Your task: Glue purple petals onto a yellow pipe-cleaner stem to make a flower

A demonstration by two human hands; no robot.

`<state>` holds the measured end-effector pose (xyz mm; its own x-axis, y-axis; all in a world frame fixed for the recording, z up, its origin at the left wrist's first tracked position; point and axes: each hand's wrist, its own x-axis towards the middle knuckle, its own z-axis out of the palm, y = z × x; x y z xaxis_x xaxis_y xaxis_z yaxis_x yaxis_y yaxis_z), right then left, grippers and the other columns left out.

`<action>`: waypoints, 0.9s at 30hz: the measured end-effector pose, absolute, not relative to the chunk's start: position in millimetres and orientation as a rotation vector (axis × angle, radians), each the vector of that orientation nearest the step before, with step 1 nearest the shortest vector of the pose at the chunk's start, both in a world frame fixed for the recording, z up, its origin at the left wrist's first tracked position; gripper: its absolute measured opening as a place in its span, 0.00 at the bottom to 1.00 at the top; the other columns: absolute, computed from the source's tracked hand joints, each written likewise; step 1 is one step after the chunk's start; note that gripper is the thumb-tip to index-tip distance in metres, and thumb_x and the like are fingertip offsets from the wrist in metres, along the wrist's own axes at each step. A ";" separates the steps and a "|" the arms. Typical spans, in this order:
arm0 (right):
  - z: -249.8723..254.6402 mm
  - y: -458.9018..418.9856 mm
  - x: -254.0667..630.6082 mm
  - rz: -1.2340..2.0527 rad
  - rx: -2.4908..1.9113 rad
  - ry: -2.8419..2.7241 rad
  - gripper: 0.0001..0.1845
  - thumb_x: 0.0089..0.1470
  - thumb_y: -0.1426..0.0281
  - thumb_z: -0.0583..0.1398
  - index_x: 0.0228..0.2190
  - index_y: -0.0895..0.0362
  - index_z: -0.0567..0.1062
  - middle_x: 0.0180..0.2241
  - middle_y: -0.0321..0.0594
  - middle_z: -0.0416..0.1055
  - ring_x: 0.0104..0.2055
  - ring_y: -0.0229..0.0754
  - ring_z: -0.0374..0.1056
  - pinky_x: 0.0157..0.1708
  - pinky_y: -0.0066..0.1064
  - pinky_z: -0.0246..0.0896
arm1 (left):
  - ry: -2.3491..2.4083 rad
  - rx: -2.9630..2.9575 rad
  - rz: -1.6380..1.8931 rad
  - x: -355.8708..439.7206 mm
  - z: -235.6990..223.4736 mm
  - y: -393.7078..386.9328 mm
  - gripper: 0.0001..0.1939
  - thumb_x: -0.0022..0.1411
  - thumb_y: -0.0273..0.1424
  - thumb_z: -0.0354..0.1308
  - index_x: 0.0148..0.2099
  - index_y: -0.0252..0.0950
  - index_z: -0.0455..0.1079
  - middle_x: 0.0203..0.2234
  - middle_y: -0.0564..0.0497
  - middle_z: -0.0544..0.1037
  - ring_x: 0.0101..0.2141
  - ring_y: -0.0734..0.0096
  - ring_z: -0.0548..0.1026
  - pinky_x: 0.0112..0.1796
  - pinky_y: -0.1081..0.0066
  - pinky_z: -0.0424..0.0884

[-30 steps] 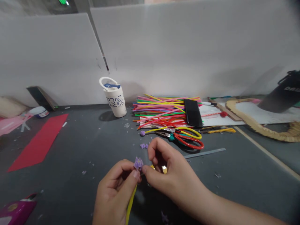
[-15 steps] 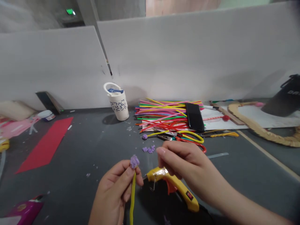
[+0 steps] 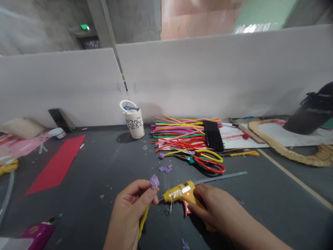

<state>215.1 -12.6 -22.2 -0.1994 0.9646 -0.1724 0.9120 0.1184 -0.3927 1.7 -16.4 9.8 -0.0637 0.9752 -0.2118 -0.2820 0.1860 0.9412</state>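
Between the thumb and fingers of my left hand [image 3: 132, 208] is a yellow pipe cleaner [image 3: 143, 222], topped by a small purple ruffled flower [image 3: 154, 181]. My right hand [image 3: 215, 208] is wrapped round the handle of a yellow hot glue gun [image 3: 179, 193], whose metal nozzle points left, close to my left fingertips. A small light glows on the gun's body, and a clear glue stick [image 3: 223, 177] extends from its rear. Purple petal pieces [image 3: 165, 169] lie on the table beyond my hands, and another purple scrap [image 3: 185, 244] is near the front edge.
Behind are a heap of coloured pipe cleaners [image 3: 179, 130], a black phone [image 3: 213, 134], scissors [image 3: 209, 167] and a white cup [image 3: 135, 124]. Red paper [image 3: 57, 163] and a purple object [image 3: 38, 235] lie left. A straw-coloured ring [image 3: 283, 154] and dark bottle [image 3: 307, 113] stand right.
My right hand has come down from above the glue gun and closed on its handle. My left hand still holds the flower stem. The camera view has shifted slightly.
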 end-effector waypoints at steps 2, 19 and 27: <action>-25.9 -13.4 216.9 0.754 -1.852 -2.138 0.09 0.55 0.67 0.58 0.26 0.57 0.72 0.27 0.42 0.74 0.27 0.43 0.67 0.26 0.30 0.50 | 1.175 0.885 1.253 1.1 11.3 -17.6 0.06 0.50 0.34 0.69 0.26 0.38 0.79 0.19 0.54 0.78 0.25 0.77 0.71 0.29 0.81 0.66; 12.4 -17.3 231.2 1.900 -1.135 -1.231 0.15 0.47 0.60 0.62 0.33 0.58 0.74 0.13 0.31 0.63 0.14 0.30 0.49 0.16 0.23 0.42 | 1.262 1.065 1.428 -4.8 12.2 -19.6 0.04 0.51 0.35 0.69 0.28 0.41 0.81 0.16 0.54 0.76 0.23 0.73 0.72 0.27 0.76 0.68; 39.2 -18.6 212.4 1.243 -1.220 -1.736 0.10 0.48 0.56 0.63 0.26 0.49 0.77 0.26 0.40 0.73 0.24 0.42 0.65 0.24 0.32 0.62 | 1.357 1.106 1.446 -5.0 9.4 -16.8 0.05 0.50 0.34 0.68 0.25 0.39 0.79 0.17 0.54 0.75 0.22 0.72 0.71 0.27 0.76 0.67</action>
